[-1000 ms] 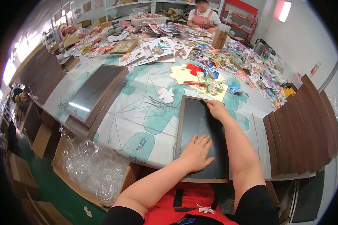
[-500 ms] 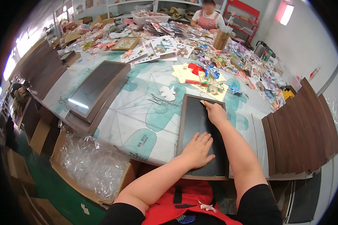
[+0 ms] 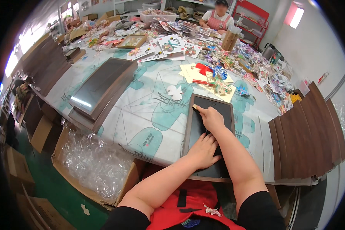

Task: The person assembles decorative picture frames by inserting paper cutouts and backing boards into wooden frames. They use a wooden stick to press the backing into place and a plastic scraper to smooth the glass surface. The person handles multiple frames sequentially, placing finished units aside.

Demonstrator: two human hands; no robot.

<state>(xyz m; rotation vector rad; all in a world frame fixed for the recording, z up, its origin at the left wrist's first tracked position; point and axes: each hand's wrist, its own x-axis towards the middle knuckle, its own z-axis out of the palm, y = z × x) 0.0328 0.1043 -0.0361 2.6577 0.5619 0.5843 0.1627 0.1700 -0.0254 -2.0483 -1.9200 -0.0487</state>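
Likely to skid off the worktop [image 3: 149, 115] edge near the body if pushed unevenly: dark picture frame [image 3: 209, 134] under left hand [image 3: 203, 151] pressed flat and open, right hand [image 3: 211, 118] pinching a small pale block [image 3: 194, 107] at its top corner.

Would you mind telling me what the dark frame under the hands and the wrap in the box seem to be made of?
Frame: brown wood-look border, likely laminate, around a dark matte panel. Wrap: clear crinkly plastic film, glinting, in a cardboard box.
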